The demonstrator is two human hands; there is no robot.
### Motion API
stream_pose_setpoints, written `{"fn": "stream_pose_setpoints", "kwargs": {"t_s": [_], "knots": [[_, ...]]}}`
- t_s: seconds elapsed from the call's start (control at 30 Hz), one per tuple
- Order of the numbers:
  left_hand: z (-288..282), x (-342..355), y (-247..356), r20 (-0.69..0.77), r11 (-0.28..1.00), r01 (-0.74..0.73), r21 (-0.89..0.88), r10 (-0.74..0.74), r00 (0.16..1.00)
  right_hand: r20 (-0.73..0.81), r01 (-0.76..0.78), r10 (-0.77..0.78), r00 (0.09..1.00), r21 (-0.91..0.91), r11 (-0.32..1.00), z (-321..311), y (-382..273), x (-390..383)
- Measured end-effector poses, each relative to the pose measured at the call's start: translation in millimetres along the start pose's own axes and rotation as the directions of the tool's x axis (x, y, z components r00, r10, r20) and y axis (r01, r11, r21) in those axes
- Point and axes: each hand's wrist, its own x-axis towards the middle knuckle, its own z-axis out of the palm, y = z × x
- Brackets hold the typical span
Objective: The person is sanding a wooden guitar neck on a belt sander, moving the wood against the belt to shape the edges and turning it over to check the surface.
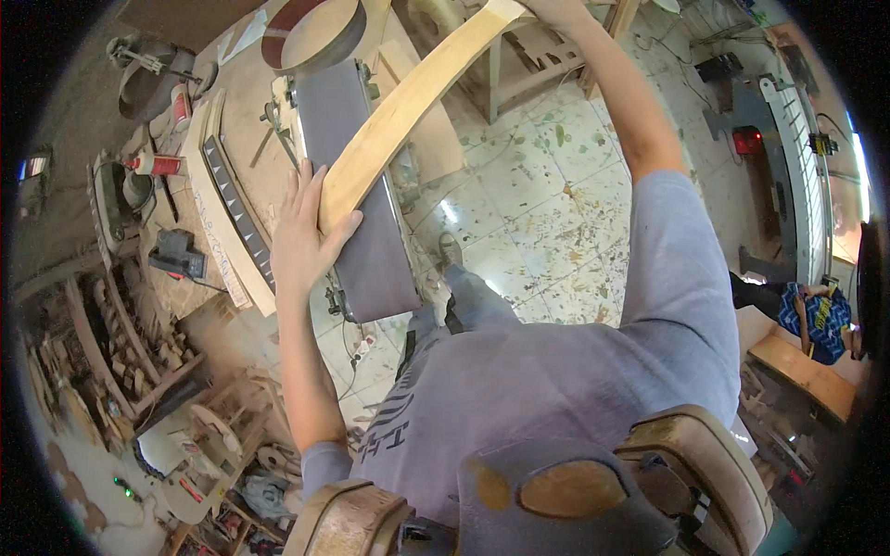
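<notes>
A long, curved strip of pale wood (408, 109) slants across the belt sander, its lower left part over the grey sanding belt (378, 246). My left hand (308, 222) grips the near end, with the thumb on one side and the fingers along the other. At the far end, near the picture's top edge, my right hand (559, 13) holds the strip; its fingers are partly cut off from view. Whether the wood presses on the belt or hovers just above it, I cannot tell.
Left of the sander, a workbench carries a curved wooden form (222, 199), red-and-white bottles (156, 164) and a dark power tool (176, 252). A round hoop (313, 32) stands beyond the belt. Stained floor tiles (547, 204) lie to the right. Another person (816, 320) is at the far right.
</notes>
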Motion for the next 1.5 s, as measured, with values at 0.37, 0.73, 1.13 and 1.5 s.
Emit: {"fn": "stream_pose_setpoints", "kwargs": {"t_s": [0.37, 0.73, 1.13, 1.5], "knots": [[-21, -27, -35, 0.02, 0.994, 0.015, -0.105, -0.013, 1.0, -0.082, -0.027, 0.038, 0.996, 0.136, 0.99, -39, -46, 15], [-66, -101, -79, 0.136, 0.976, 0.153, -0.152, -0.133, 0.982, -0.121, -0.019, 0.033, 0.992, 0.115, 0.993, -65, -136, 32], [-83, -187, -134, 0.092, 0.979, 0.103, -0.175, -0.088, 0.992, 0.093, -0.138, 0.128, 0.987, 0.107, 0.985, -87, -225, 45], [-102, -224, -150, 0.067, 0.99, 0.048, -0.129, -0.039, 0.997, -0.166, -0.194, 0.249, 0.954, 0.288, 0.938, -85, -271, 35]]}}
